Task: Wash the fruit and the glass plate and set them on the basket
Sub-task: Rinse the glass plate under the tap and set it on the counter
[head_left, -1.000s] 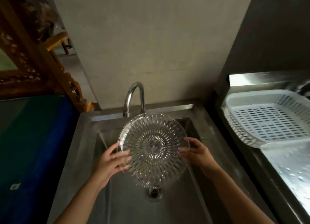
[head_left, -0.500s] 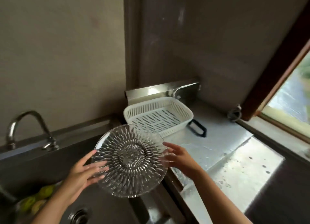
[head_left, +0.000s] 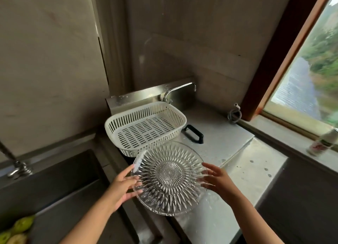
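Observation:
A round cut-glass plate (head_left: 169,178) is held in the air between both hands, tilted toward me, just in front of the white slotted basket (head_left: 146,128). My left hand (head_left: 122,187) grips its left rim with fingers spread under the glass. My right hand (head_left: 216,180) holds the right rim. The basket stands empty on the steel counter beside the sink. Several green-yellow fruits (head_left: 16,229) lie in the sink at the lower left corner.
The steel sink (head_left: 60,181) is at the left with a tap base (head_left: 18,169) behind it. A second tap (head_left: 180,92) rises behind the basket. A black handle (head_left: 193,134) lies on the wet counter (head_left: 243,172). A bottle (head_left: 323,142) stands on the window sill.
The plate has travelled right, from over the sink under the tap to the counter in front of the basket, still held by both hands. My view turned right with it.

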{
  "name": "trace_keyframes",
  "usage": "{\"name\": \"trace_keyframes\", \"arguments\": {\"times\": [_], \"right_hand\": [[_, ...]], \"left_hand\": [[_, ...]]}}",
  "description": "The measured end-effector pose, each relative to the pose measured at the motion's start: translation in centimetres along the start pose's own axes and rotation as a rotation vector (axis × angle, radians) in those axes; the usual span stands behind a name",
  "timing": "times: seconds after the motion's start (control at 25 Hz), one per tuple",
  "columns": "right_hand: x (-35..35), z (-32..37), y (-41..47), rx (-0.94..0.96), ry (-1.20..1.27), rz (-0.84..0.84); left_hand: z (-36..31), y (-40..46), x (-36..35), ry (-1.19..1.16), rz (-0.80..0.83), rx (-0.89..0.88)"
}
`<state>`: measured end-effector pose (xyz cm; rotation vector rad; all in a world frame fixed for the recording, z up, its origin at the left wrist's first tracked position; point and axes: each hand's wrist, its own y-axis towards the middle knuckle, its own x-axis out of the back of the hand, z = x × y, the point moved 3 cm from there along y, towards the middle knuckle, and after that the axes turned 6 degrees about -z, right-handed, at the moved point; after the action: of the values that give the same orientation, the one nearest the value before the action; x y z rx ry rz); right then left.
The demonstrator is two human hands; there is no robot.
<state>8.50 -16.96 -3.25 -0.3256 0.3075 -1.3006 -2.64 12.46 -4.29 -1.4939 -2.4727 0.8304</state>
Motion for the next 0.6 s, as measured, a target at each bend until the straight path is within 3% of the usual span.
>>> {"name": "trace_keyframes", "arguments": {"times": [0.32, 0.6], "right_hand": [[0.7, -2.7, 3.8, -0.089, -0.009, -0.115], [1.2, -2.9, 5.2, -0.072, -0.035, -0.172]], "left_hand": [[2.0, 4.8, -2.0, 0.135, -0.066, 0.109], [3.3, 6.3, -2.2, 0.117, -0.087, 0.126]]}}
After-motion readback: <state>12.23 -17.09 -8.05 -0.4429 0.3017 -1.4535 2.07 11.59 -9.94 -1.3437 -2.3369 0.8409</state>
